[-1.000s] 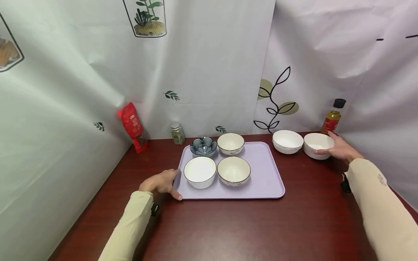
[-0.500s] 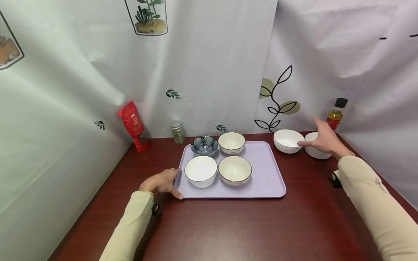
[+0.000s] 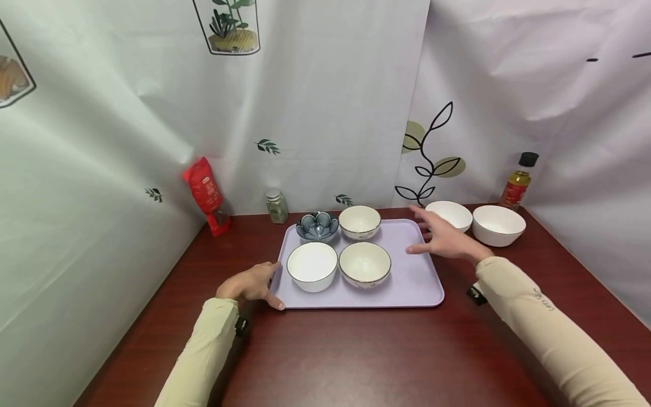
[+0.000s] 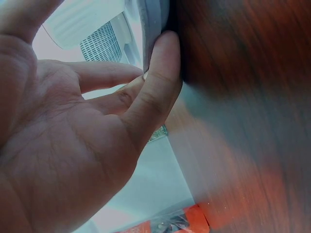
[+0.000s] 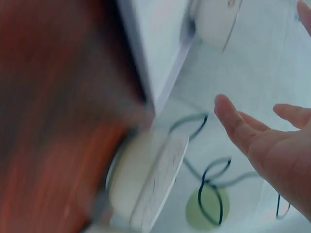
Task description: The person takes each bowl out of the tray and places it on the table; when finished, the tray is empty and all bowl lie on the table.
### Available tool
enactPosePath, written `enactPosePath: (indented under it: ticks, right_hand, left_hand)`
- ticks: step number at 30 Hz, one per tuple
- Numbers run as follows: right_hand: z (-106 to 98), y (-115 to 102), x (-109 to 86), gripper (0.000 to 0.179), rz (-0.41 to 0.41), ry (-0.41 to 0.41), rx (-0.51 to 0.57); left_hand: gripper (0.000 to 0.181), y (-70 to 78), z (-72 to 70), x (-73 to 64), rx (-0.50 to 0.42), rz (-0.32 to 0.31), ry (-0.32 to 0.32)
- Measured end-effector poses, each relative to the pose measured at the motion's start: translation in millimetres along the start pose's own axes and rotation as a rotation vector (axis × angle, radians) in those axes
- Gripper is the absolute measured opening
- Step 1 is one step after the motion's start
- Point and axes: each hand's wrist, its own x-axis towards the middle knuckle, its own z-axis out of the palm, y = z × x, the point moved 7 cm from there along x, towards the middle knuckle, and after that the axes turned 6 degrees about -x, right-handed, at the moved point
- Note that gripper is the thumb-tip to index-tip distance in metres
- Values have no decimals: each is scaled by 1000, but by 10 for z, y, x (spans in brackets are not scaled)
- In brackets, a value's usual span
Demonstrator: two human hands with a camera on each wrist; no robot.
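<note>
A lilac tray carries three light bowls and a dark blue petal-shaped bowl. The plain white bowl is at the front left, beside a cream bowl with a dark rim; a smaller cream bowl sits behind. At the tray's front left corner is my left hand, thumb spread, its fingertips against the rim in the left wrist view. My right hand, fingers spread and holding nothing, hovers by the tray's right edge. It partly hides a white bowl behind it.
Another white bowl stands at the far right, in front of an oil bottle. Along the back are a small spice jar and a red packet leaning on the fabric wall. The dark wood table extends toward me.
My right hand has come away from the far right white bowl and moved left, past the other white bowl, to the tray's right side. My left hand has stayed at the tray's corner.
</note>
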Motion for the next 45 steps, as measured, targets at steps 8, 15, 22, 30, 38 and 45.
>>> enactPosePath:
  ticks: [8,15,22,30,38,45]
  right_hand:
    - [405,-232,78,103,-56,-152,115]
    - [647,-382,116,105,-87,-259,139]
    - [762,-494,145,108,-135,-284,77]
    - [813,-567,192,113,-163,-296,17]
    - [874,-572,245,117,-129,-325,4]
    - [884,-602,294,118,-103,-339,63]
  left_hand:
    - [110,11,-4,4,-3,24,7]
    - [110,0,4,-8,-3,19,5]
    - [110,-5,7,-10,-3,11,1]
    - [111,-9,10,-13,-19,-3,-6]
    - [111,-14,22,-20,-7,-3,-9]
    - [110,-12,11,-22,-3,14,-7]
